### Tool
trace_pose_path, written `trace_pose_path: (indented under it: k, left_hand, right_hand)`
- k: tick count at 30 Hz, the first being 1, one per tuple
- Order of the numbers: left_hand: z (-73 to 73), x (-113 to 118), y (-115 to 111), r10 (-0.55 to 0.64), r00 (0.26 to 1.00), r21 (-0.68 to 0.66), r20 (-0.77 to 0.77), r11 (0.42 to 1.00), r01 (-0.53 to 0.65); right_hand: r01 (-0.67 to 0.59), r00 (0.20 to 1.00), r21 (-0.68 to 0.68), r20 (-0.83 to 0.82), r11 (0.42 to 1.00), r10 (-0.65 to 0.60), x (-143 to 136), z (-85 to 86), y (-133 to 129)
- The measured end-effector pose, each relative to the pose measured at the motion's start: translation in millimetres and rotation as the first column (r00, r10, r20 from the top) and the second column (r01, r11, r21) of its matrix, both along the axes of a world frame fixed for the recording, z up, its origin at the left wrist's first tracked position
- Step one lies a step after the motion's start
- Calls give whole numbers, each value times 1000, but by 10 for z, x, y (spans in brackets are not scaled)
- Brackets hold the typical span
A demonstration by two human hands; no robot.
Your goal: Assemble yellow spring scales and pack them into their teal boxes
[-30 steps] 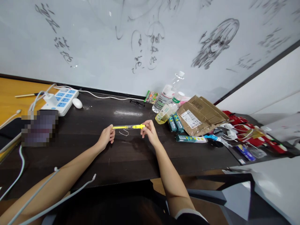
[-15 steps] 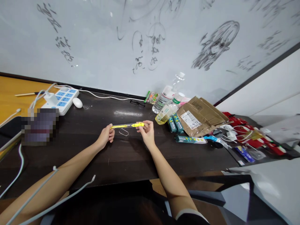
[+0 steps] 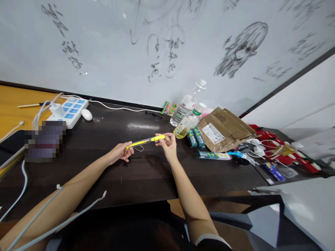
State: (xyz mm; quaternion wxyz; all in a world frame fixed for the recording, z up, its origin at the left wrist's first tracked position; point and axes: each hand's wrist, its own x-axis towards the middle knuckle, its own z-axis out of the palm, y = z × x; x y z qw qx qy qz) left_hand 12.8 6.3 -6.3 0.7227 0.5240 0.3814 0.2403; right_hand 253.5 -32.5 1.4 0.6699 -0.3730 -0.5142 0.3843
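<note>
A slim yellow pen (image 3: 144, 141) with a clear middle section spans my two hands above the dark table (image 3: 146, 174). Its left end is pinched between the fingertips of my left hand (image 3: 121, 152), whose other fingers are loosely curled. My right hand (image 3: 169, 144) grips the thicker yellow end between thumb and fingers. The pen tilts slightly, right end higher. Just beneath it lies a thin wire loop like a large paper clip (image 3: 139, 149), partly hidden by the pen and left fingers.
A power strip (image 3: 74, 113), a white egg-shaped object (image 3: 87, 114) and a blurred-out phone-like item stand left. Bottles (image 3: 183, 127), green boxes (image 3: 213, 156) and a brown parcel (image 3: 222, 129) are on the right. Glasses (image 3: 153, 114) lie near the whiteboard (image 3: 110, 52). Pale cables cross my left forearm.
Both hands have shifted a little to the right with the pen, and its right end has tipped upward. The pen now covers more of the wire loop.
</note>
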Motion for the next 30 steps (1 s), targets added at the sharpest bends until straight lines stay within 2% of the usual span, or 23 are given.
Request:
trace_pose_path:
  k: [7, 14, 17, 23, 30]
  left_hand:
    - [-98, -30, 40, -129, 990, 38, 59, 991, 127]
    - [-123, 0, 21, -141, 973, -132, 183, 977, 166]
    - [-104, 53, -37, -122, 975, -172, 187, 973, 155]
    - [-123, 153, -128, 2, 967, -170, 255, 985, 43]
    - [-134, 125, -168, -56, 962, -114, 269, 989, 90]
  right_hand:
    - [-19, 1000, 0, 16, 1000, 19, 6, -23, 6]
    - [2, 1000, 6, 2, 1000, -2, -33, -31, -2]
    - [14, 999, 8, -30, 1000, -14, -64, -23, -11]
    - [89, 992, -10, -88, 996, -89, -105, -40, -10]
    - [105, 992, -16, -66, 994, -105, -134, -45, -22]
